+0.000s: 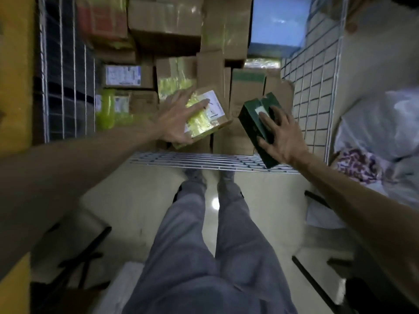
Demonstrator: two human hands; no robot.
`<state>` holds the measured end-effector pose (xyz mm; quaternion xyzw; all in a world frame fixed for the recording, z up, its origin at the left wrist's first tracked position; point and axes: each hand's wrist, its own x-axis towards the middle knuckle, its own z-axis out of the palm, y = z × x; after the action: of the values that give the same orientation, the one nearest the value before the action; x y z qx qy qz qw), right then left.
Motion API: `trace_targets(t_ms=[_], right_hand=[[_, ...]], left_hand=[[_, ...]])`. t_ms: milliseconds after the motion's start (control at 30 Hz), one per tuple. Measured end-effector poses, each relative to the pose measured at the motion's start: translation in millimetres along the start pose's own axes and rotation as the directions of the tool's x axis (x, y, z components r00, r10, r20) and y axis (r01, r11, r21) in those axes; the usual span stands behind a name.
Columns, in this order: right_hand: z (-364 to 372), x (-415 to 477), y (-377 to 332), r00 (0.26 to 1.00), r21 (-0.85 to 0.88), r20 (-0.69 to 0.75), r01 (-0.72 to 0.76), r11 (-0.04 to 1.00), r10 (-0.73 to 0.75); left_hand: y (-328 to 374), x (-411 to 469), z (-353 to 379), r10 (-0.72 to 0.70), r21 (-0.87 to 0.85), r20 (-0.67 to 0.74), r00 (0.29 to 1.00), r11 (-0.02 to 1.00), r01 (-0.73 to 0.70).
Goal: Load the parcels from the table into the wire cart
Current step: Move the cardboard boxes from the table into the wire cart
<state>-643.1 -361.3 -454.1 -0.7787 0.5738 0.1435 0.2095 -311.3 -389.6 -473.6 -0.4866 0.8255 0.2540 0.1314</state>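
I look down into the wire cart (213, 160), which is packed with cardboard parcels. My left hand (179, 118) holds a small cardboard parcel (209, 116) with yellow tape and a white label, fingers spread over its top and thumb under its near edge. My right hand (283, 134) grips a dark green box (254, 123) with a white label, fingers across its top face. Both parcels hang tilted just above the stacked boxes, inside the cart's near edge.
Wire mesh walls rise at the left (65, 87) and right (313, 87) of the cart. Stacked brown boxes (165, 26) fill the cart's far part. A white bag (381, 123) lies outside at right. My legs (204, 245) stand on the pale floor before the cart.
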Motion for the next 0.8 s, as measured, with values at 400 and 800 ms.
trace_targets(t_ms=[400,800], right_hand=[[40.3,60.0,48.7,0.918,0.051,0.168,0.355,0.933,-0.359],[73.0,76.0,46.1,0.844,0.081,0.254,0.468,0.880,-0.472]], left_hand=[[-25.4,0.1,43.0,0.250,0.150,0.060,0.966,0.955,-0.256],[-16.3,23.1,88.4,0.252,0.087,0.227,0.941,0.957,-0.278]])
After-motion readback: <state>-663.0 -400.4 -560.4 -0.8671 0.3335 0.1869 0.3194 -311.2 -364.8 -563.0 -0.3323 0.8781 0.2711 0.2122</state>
